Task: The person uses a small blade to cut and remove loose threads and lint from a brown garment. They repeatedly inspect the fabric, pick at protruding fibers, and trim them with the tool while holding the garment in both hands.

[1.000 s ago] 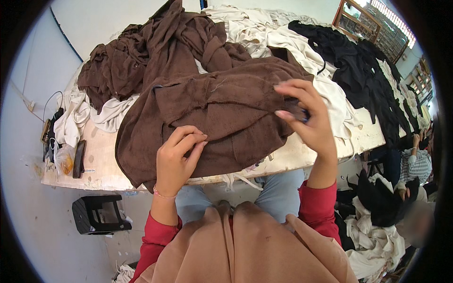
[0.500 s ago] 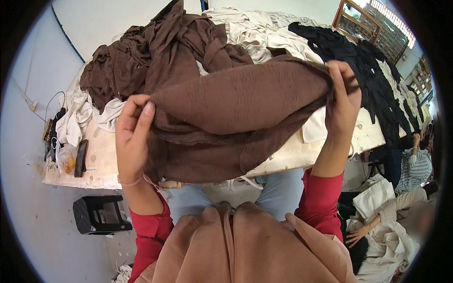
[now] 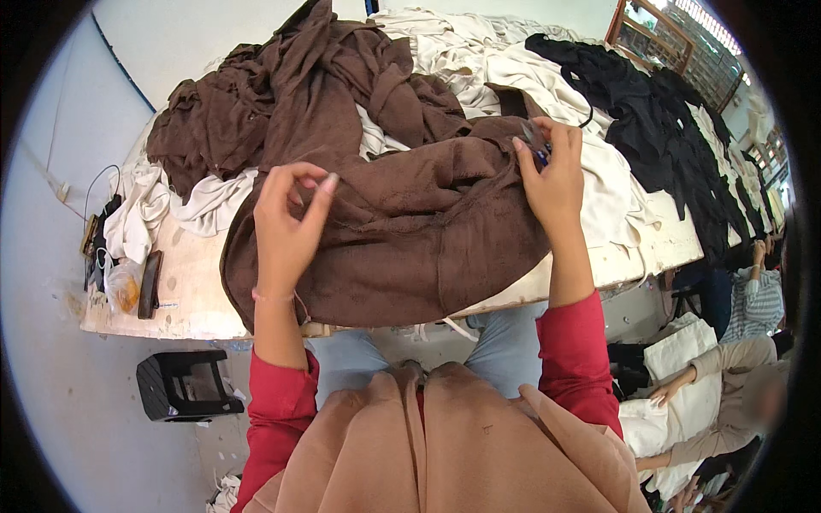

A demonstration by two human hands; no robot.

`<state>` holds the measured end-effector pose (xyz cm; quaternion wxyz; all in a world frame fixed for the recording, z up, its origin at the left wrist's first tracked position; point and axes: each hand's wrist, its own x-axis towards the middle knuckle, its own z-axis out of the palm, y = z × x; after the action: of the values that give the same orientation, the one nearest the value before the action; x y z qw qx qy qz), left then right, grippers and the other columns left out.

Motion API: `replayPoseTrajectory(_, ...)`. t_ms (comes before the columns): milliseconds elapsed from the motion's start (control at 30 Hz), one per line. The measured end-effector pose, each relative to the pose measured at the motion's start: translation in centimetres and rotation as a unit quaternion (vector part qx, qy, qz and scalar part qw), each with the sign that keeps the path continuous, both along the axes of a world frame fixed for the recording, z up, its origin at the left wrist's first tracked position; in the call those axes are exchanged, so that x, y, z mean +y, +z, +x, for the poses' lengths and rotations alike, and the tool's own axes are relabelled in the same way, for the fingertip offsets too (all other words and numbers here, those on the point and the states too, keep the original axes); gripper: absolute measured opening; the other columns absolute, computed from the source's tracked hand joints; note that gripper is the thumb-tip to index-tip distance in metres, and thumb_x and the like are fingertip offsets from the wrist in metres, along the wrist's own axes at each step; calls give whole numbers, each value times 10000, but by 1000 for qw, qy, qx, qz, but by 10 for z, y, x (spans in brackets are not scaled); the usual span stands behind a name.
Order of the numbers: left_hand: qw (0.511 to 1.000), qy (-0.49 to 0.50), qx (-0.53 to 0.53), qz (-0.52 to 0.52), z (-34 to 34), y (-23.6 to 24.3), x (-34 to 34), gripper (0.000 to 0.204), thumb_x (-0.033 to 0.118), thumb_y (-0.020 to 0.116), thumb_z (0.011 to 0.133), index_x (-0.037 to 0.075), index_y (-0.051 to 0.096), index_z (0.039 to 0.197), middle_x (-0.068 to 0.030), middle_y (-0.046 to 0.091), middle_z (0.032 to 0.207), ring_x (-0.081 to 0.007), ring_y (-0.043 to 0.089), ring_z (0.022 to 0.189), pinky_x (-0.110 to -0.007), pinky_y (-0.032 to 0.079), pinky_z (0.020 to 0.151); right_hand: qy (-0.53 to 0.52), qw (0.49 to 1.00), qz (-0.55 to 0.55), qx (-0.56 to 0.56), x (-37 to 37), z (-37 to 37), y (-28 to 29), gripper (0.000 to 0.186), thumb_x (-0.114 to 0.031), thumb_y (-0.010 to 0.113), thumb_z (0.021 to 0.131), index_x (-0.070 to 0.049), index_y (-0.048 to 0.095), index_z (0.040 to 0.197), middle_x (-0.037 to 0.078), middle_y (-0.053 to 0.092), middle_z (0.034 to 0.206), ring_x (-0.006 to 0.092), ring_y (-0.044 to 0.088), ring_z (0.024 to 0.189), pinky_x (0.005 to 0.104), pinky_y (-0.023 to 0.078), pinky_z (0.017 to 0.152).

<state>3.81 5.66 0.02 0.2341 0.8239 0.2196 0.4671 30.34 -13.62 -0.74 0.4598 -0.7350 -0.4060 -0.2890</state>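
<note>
Nearest the camera, a tan draped cloth [image 3: 445, 445] covers the person's chest, with red sleeves [image 3: 278, 398] on both forearms. Low on the left, a black boxy plastic object [image 3: 184, 385] sits on the floor.

The brown terry-textured fabric piece [image 3: 410, 239], thick and soft with a looped nap, lies bunched across the near edge of the pale worn table [image 3: 184, 295] and hangs over that edge toward the person's lap. The left hand [image 3: 286, 227] is raised at the fabric's left part; its fingers [image 3: 323, 190] are curled narrow, thumb near forefinger, and whether they pinch the cloth or a thread cannot be told. The right hand [image 3: 556, 175] rests on the fabric's upper right fold, fingers closed around a small dark tool [image 3: 537, 145] whose shape is unclear.

On the table's left end lie a flat dark rectangular object [image 3: 150, 284] and a clear plastic bag with orange contents [image 3: 124, 286].

Farther back, a heap of crumpled brown garments [image 3: 291, 103] sits on cream cloth pieces [image 3: 197, 205]. Beyond to the right lie a cream fabric pile [image 3: 479, 51] and black garments [image 3: 641, 111].

At the right edge, another person in beige clothing [image 3: 727, 385] is seated beside white cloth [image 3: 676, 350].
</note>
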Motion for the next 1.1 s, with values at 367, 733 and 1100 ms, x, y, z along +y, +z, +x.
replayPoseTrajectory(367,960,-122,30,248,17,3,-55,158,123,830,735,108,753,871,20,709,853,-179,647,799,-313,435,718,175,971,-91,135,2,-42,-7,250,-183,691,883,-113,612,1110,118,694,876,310,690,777,394,508,681)
replayPoseTrajectory(733,993,-89,-49,61,-20,-2,-61,127,-66,768,769,-2,755,879,-115,760,883,-204,728,812,-290,548,754,191,972,-6,136,-12,-62,-3,352,-244,671,953,-49,512,1199,139,643,922,333,651,777,415,508,714)
replayPoseTrajectory(1100,978,-90,-131,-134,-12,-10,-59,81,-26,785,831,-30,756,906,-102,765,892,-126,704,827,-244,533,778,254,961,-109,-16,-5,-134,6,164,-176,696,899,-82,601,995,78,610,869,269,671,711,370,517,620)
